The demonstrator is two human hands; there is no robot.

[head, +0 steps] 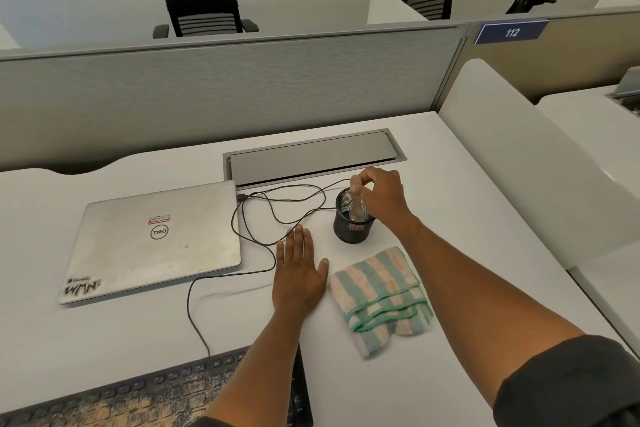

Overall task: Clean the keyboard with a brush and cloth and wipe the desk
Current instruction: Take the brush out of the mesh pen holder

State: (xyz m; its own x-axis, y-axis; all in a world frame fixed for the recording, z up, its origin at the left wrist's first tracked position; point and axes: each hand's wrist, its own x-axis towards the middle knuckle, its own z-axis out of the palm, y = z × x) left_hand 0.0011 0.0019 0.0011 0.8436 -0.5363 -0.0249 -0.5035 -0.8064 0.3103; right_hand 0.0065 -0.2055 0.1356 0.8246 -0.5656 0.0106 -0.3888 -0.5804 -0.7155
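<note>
Black mesh cup [353, 227] holds one brush [355, 198], pinched by the right hand [382, 194]. Left hand [299, 270] lies flat, fingers straight, on the desk [485, 288]. One striped cloth [381, 298] lies beside it; one keyboard [138, 395] hugs the near edge; one closed laptop [156, 239] sits left.

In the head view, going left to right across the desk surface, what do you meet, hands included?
Closed Dell laptop → left hand flat on the desk → black mesh pen cup holding the brush → right hand pinching the brush top. The striped cloth overlaps these, so it is left out.
</note>
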